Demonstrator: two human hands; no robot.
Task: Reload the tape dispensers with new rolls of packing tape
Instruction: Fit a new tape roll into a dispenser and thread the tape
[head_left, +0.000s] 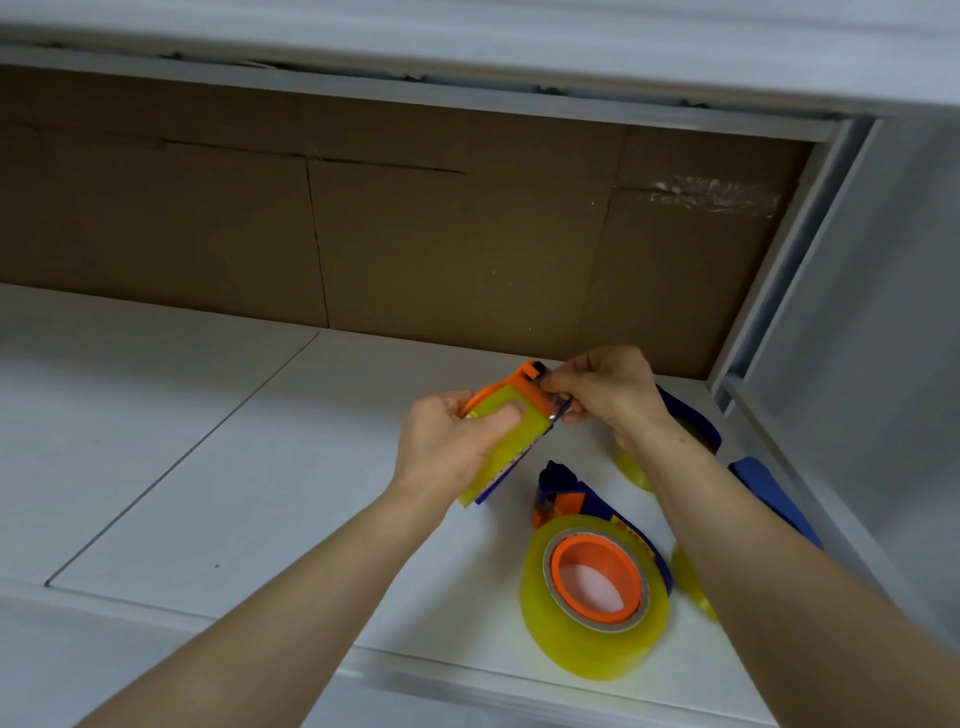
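White table (208, 467), smooth, with panel seams; creased brown cardboard (415, 234) behind. Held above the table: dispenser (511, 441), orange and blue plastic with a glossy yellowish roll, gripped by left hand (447, 452), thumb across the roll; right hand (613, 395) pinches the tape end at its top. Lying near the front edge: second dispenser (592, 571), round roll on an orange hub. Two blue dispensers (696, 421) (774, 499) lie partly hidden behind the right forearm.

No text, brand or number is legible. The resting dispenser (563, 480) on the surface (260, 467) carries a yellow strip (629, 532) with red characters along its blue frame, beside the tape roll (592, 629); these characters are too blurred to read. The held dispenser (537, 397), in the left hand (452, 447), shows a similar printed edge (511, 465), likewise unreadable.
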